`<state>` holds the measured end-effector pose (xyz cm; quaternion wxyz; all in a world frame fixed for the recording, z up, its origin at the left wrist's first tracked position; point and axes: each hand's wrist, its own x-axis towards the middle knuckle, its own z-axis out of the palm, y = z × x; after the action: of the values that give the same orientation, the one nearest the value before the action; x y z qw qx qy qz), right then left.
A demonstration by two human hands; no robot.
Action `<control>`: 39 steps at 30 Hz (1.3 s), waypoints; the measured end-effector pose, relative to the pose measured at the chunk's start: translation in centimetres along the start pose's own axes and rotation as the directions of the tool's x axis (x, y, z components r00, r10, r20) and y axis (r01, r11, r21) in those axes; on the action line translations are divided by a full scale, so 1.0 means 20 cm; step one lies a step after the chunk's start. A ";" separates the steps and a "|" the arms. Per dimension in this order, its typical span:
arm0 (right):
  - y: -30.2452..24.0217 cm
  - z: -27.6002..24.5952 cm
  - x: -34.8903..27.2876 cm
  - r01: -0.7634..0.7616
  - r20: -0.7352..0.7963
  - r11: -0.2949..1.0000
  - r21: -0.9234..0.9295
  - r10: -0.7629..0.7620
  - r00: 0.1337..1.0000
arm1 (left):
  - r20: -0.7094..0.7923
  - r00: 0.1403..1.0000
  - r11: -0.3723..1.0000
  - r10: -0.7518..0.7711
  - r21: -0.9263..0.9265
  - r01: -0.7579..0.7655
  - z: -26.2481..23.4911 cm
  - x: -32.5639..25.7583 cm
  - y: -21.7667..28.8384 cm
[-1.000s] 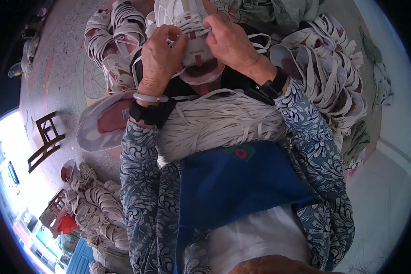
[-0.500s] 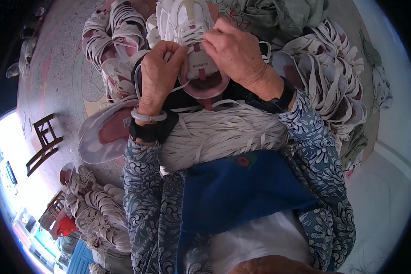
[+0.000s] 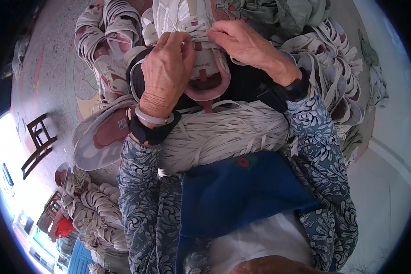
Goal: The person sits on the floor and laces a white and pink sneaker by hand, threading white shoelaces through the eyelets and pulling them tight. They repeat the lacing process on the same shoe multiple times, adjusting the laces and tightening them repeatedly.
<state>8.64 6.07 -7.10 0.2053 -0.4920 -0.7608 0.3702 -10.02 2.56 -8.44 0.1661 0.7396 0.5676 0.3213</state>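
Note:
A white sneaker [image 3: 205, 71] with a pink collar lining sits in front of me, its heel opening toward me. White shoelace [image 3: 200, 33] crosses its tongue in several rows. My left hand [image 3: 168, 68] is closed at the left eyelet edge, fingertips pinched on the lace and partly hidden behind the knuckles. At the right eyelets, my right hand [image 3: 249, 48] pinches the lace between thumb and fingers. A thick bundle of loose white laces [image 3: 228, 134] lies across my lap, just below the shoe's heel.
Stacked white-and-pink shoe uppers lie at the upper left [image 3: 123, 27], right [image 3: 338, 73] and lower left [image 3: 100, 205]. One large flat upper [image 3: 102, 132] rests by my left wrist. Grey-green cloth [image 3: 283, 16] lies beyond my right hand. A dark wooden stool [image 3: 39, 141] stands at far left.
My left hand has moved up and right over the shoe's eyelets, its back now turned upward. My right hand has shifted slightly right, and its wrist has turned flatter.

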 end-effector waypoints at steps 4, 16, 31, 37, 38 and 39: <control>0.06 0.01 -0.02 -0.005 -0.065 0.983 -0.186 -0.007 0.998 | 0.024 0.999 0.981 0.022 -0.194 -0.017 0.03 0.02 -0.09; 0.03 -0.02 -0.11 0.020 -0.129 0.997 -0.076 -0.030 0.991 | 0.534 0.744 0.696 -0.400 -0.351 0.626 -0.09 0.04 -0.16; -0.05 -0.11 -0.22 -0.094 0.094 0.995 0.025 0.091 0.991 | 0.457 0.857 0.833 -0.239 -0.357 0.423 -0.15 -0.08 -0.11; 0.01 -0.10 -0.25 0.068 -0.033 0.990 -0.128 -0.072 0.997 | 0.295 0.928 0.914 -0.227 -0.264 0.307 -0.22 -0.03 -0.11; 0.03 -0.11 -0.24 0.107 -0.029 0.976 -0.188 -0.114 0.993 | 0.263 0.939 0.930 -0.220 -0.232 0.284 -0.22 -0.02 -0.13; 0.04 -0.11 -0.23 0.145 -0.023 0.958 -0.248 -0.156 0.988 | 0.232 0.949 0.945 -0.213 -0.200 0.260 -0.20 -0.01 -0.16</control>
<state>12.61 2.92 -5.98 0.1867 -0.4619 -0.8314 0.2461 -14.97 2.92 -7.43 0.3455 0.6712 0.5917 0.2830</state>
